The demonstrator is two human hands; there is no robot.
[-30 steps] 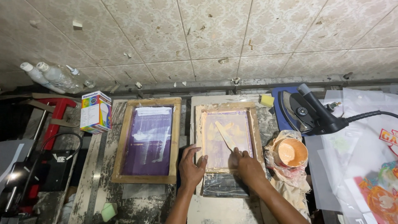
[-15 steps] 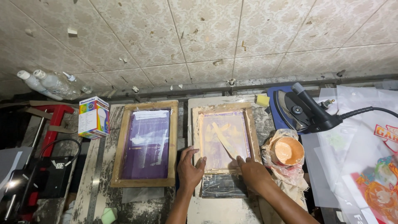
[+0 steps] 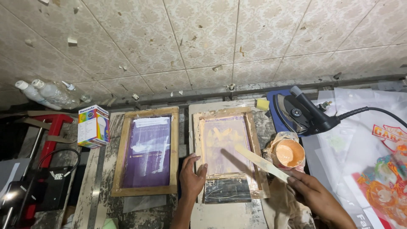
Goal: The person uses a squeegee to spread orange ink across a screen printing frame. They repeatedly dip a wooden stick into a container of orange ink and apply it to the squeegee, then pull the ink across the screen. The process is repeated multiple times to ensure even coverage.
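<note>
The left hand [image 3: 191, 178] lies flat on the worktop [image 3: 224, 214], palm down with its fingers spread loosely, pressing against the lower left edge of a wooden screen frame [image 3: 229, 150]; its grip is apart, closed on nothing. The frame sits near the middle of the worktop, its mesh smeared with pale peach ink, and a dark shiny sheet [image 3: 228, 191] shows under its near end.

The right hand [image 3: 311, 191] holds a long, flat, pale scraper stick [image 3: 260, 163], its grip clamped on the stick's lower end between fingers and thumb. The stick slants up and to the left, its far end lifted over the mesh of the frame and casting a shadow on it; whether the tip touches the mesh cannot be told.

Just right of the frame stands a small cup of orange-peach ink [image 3: 289, 153], nested in a crumpled, stained rag [image 3: 277, 199]. Beyond it a dark electric iron [image 3: 299, 113] rests on a blue pad, its black cord running off to the right, with a yellow sponge [image 3: 263, 104] beside it. At far right lie clear plastic sheets with a colourful printed design [image 3: 383, 178].

Left of the hands lies a second wooden frame with a purple screen [image 3: 146, 150], well apart from the stick. Further left stands a small colourful carton [image 3: 93, 126], and clear plastic bottles [image 3: 46, 94] lie against the tiled wall [image 3: 203, 38]
</note>
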